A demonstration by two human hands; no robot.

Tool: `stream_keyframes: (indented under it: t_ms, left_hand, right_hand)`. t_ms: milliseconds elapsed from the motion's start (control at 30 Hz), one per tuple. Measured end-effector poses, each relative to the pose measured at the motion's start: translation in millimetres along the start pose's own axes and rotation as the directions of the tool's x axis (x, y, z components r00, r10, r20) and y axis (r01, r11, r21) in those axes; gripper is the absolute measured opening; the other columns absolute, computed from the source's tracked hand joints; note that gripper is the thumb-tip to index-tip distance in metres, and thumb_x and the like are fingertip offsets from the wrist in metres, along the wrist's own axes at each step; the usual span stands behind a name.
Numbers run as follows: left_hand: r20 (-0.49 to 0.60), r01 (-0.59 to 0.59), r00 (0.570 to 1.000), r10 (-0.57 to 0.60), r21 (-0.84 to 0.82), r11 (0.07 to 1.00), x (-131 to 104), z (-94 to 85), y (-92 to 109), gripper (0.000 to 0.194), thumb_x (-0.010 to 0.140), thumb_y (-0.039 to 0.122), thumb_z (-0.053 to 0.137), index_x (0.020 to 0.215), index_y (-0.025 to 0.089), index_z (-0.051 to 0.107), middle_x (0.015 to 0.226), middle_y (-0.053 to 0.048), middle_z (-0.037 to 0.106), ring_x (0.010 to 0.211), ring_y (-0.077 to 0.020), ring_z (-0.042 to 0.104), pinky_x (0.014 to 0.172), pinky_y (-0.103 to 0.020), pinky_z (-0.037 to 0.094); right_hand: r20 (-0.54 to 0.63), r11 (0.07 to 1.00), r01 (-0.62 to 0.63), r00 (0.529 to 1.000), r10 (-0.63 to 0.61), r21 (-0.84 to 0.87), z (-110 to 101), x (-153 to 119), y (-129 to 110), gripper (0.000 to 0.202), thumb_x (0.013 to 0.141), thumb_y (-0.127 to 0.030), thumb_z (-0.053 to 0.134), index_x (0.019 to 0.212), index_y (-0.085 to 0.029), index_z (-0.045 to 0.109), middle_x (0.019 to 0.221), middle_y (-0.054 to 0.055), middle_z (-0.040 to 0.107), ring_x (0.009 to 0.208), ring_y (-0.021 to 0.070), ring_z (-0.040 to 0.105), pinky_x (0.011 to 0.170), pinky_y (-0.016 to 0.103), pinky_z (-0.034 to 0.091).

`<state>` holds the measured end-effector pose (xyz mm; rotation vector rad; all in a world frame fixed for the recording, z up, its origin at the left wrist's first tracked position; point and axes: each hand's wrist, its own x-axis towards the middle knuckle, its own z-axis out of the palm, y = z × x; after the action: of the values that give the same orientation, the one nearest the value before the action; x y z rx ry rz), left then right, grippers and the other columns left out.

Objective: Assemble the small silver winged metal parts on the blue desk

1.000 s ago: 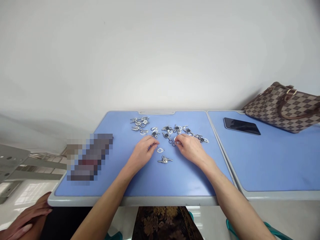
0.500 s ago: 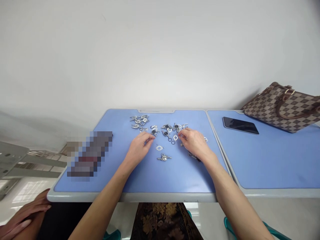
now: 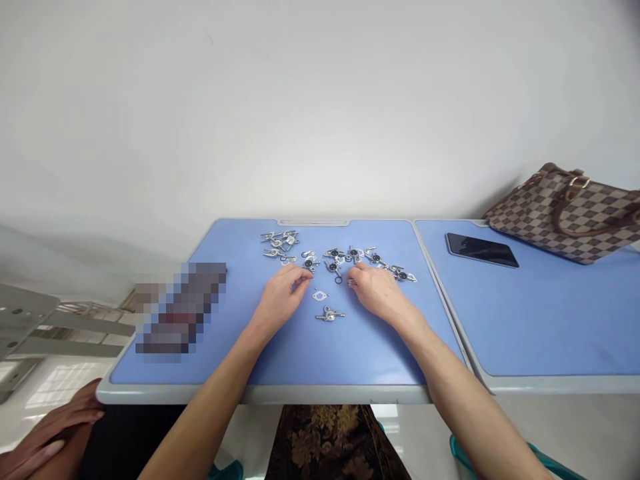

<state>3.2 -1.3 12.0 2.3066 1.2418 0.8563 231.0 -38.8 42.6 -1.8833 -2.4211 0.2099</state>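
Note:
Several small metal parts lie across the middle of the blue desk [image 3: 280, 360]. My left hand [image 3: 286, 292] rests by a part with a black disc [image 3: 309, 264], thumb and fingers close together; whatever is between them is too small to name. My right hand [image 3: 375, 287] is bent over the desk, its fingertips down by a black ring [image 3: 339, 280] and over a flat plate that is mostly hidden. Between the hands lies a flat plate with a hole [image 3: 319, 295], and nearer me a metal latch-like part [image 3: 330, 315].
A pile of silver parts [image 3: 280, 240] is at the back left. A pixelated object [image 3: 183, 310] lies on the desk's left. On the right desk are a phone [image 3: 483, 250] and a checkered bag [image 3: 570, 213]. Another person's hands [image 3: 55, 427] rest at lower left.
My right hand has moved left and slightly nearer me, its fingers now over the flat plate and one ring. Parts it covered at the right now show. My left hand has barely moved.

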Motion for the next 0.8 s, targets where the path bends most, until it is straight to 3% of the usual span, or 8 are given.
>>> stream_keyframes:
  t_ms: [167,333,533,800]
  left_hand:
    - [-0.023,-0.007,1.0,0.007,-0.008,1.0,-0.3,-1.7,3.9,0.017,0.089,0.015,0.049,0.092,0.02,0.065,0.087,-0.002,0.063,0.081,-0.0162,0.059,0.075,-0.03,0.047]
    - [-0.027,-0.004,1.0,0.003,-0.02,1.0,-0.6,-2.8,6.3,0.017,0.089,0.016,0.049,0.091,0.02,0.065,0.085,-0.002,0.062,0.079,-0.0159,0.059,0.073,-0.03,0.048]
    - [-0.034,-0.01,0.999,0.009,-0.018,1.0,-1.1,-3.1,8.5,0.017,0.089,0.016,0.049,0.09,0.02,0.065,0.086,-0.003,0.063,0.08,-0.0162,0.059,0.074,-0.03,0.048]
    - [0.027,-0.069,0.997,0.071,-0.067,0.995,-1.2,2.6,23.4,0.017,0.093,0.019,0.047,0.092,0.019,0.064,0.088,-0.004,0.062,0.083,-0.0169,0.06,0.077,-0.031,0.049]
  right_hand:
    - [-0.068,0.994,-0.061,0.995,0.068,0.09,-8.0,-4.2,11.1,0.018,0.097,-0.019,0.049,0.102,-0.022,0.067,0.1,0.003,0.068,0.083,0.0183,0.065,0.061,0.027,0.033]
    - [-0.01,0.994,-0.1,0.995,0.1,0.039,-11.4,-5.9,12.5,0.011,0.094,-0.028,0.06,0.094,-0.02,0.067,0.095,0.004,0.067,0.078,0.0178,0.064,0.058,0.027,0.03]
    - [0.02,0.996,-0.087,0.996,0.087,-0.027,-4.4,-3.7,9.3,0.009,0.093,-0.024,0.059,0.096,-0.019,0.066,0.098,0.005,0.066,0.081,0.0191,0.065,0.057,0.028,0.03]
    - [-0.03,0.998,-0.032,0.999,0.034,0.057,-8.9,-7.3,4.5,0.01,0.092,-0.018,0.058,0.092,-0.018,0.067,0.095,0.006,0.068,0.08,0.0192,0.065,0.061,0.028,0.034]
